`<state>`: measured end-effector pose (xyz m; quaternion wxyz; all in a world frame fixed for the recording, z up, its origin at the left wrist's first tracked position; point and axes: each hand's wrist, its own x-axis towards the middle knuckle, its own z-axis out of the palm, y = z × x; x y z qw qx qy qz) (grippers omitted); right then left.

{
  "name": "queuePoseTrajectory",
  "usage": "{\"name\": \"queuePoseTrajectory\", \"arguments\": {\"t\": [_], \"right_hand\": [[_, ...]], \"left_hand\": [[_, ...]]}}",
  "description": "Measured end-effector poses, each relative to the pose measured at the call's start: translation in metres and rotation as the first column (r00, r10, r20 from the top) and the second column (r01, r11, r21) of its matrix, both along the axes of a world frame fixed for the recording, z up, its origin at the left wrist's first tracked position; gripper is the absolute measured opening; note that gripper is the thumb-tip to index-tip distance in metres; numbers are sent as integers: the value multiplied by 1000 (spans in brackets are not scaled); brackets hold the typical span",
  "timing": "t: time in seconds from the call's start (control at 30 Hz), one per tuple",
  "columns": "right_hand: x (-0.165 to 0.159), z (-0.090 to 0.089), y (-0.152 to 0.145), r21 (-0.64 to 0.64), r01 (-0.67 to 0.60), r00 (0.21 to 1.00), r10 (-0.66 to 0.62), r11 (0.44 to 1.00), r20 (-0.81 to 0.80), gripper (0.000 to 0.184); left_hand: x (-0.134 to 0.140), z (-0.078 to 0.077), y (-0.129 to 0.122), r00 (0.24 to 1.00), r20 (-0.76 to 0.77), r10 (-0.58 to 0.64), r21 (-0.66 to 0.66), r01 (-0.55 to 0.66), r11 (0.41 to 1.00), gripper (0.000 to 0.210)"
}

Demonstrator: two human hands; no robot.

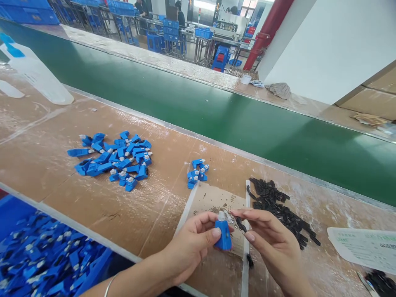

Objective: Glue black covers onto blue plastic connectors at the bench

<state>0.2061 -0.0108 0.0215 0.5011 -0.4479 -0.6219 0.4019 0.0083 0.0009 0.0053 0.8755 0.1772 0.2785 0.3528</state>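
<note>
Between the thumb and fingers of my left hand (198,243) is a blue plastic part (223,236) with a whitish tip, held upright. My right hand (274,243) pinches a small black plastic piece (240,225) just right of the blue part; whether the two touch I cannot tell. Beneath both hands lies a cardboard sheet (213,198) with small metal bits (227,206) scattered on it. A heap of black pieces (278,206) spreads behind my right hand, and one loose black piece (250,261) rests below it.
A large pile of blue parts (114,156) and a smaller one (198,171) sit on the brown table (167,165). A blue bin (102,264) full of such parts is at lower left. Beyond runs a green conveyor belt (185,99). A white spray bottle (40,74) lies far left.
</note>
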Motion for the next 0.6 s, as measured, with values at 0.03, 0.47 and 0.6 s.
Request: {"name": "queuePoseTrajectory", "arguments": {"t": [0.03, 0.47, 0.6], "right_hand": [[-1, 0, 0, -16, -7, 999, 6, 1000, -47, 19], [-9, 4, -2, 55, -31, 999, 29, 998, 24, 13], [-7, 3, -1, 101, -73, 988, 58, 992, 143, 12]], "left_hand": [[3, 2, 0, 1000, 25, 4, -21, -3, 1000, 41], [11, 6, 0, 993, 77, 90, -102, -82, 991, 40], [11, 4, -1, 993, 63, 97, -79, -92, 993, 39]]}}
